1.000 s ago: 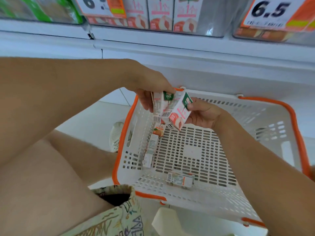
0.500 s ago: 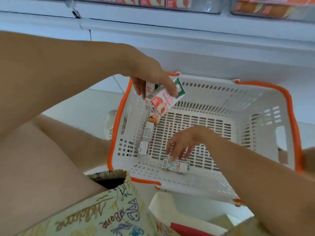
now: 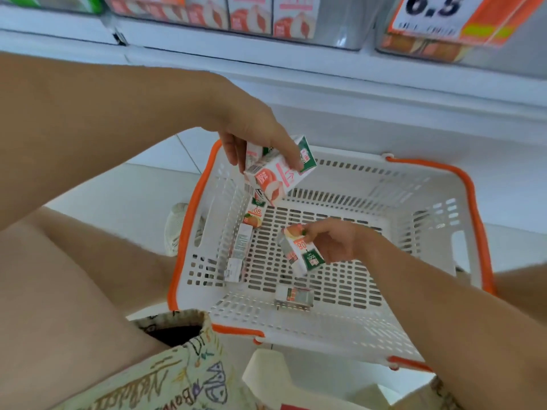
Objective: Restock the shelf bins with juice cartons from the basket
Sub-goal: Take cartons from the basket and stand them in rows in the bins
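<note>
A white basket [image 3: 426, 220] with an orange rim sits on the floor below the shelf. My left hand [image 3: 251, 134] holds juice cartons [image 3: 275, 176] bunched together above the basket's far left corner. Lower down, inside the basket, my right hand [image 3: 334, 241] grips a single juice carton [image 3: 302, 253] lifted off the bottom. Another carton [image 3: 294, 297] lies flat on the basket floor, and two more [image 3: 241, 247] lean along the left wall. Shelf bins [image 3: 340, 22] with peach cartons run across the top.
An orange price tag reading 6.5 [image 3: 444, 16] hangs on the right bin. My bare knee and patterned shorts [image 3: 165, 377] fill the lower left. A white shoe [image 3: 177, 226] rests on the tiled floor left of the basket.
My right hand let go of the cartons held by my left hand, reached down into the basket and came up holding one carton. The view tilted back up toward the shelf.
</note>
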